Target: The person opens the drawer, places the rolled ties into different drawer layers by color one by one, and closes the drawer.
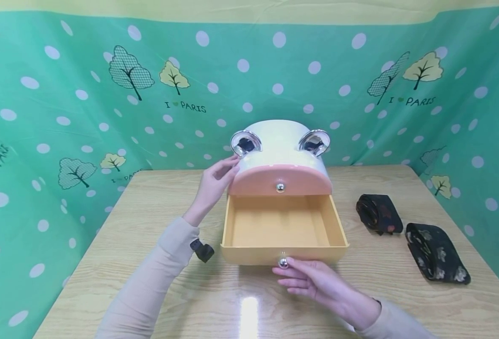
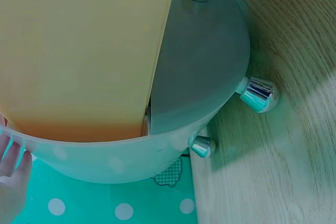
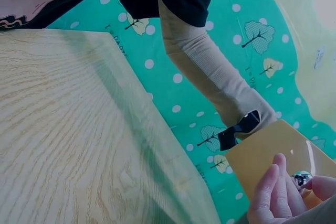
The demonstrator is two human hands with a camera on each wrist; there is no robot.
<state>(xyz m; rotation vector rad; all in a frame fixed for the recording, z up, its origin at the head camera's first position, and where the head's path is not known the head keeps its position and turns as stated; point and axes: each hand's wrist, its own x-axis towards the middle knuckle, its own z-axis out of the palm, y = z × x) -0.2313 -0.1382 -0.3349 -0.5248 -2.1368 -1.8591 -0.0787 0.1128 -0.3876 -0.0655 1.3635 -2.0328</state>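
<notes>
A white, rounded drawer box (image 1: 276,141) with two silver-rimmed, ear-like discs stands toward the back of the table. Its yellow lower drawer (image 1: 253,254) is pulled out, and no contents show inside. Above it, the pink upper front (image 1: 253,181) is closed. With thumb and fingers my right hand (image 1: 317,280) pinches the silver knob (image 1: 283,262) of the lower drawer; the right wrist view shows that knob (image 3: 301,179) beside the thumb. My left hand (image 1: 215,181) rests its fingers against the box's left side, just under one disc. In the left wrist view, fingertips (image 2: 11,158) touch the white shell.
Two folded dark patterned cloth bundles lie on the right of the wooden table (image 1: 156,212): a smaller one (image 1: 380,214) and a larger floral one (image 1: 437,254). A green dotted curtain (image 1: 274,103) hangs close behind the box. A small black device (image 1: 201,250) is on my left wrist.
</notes>
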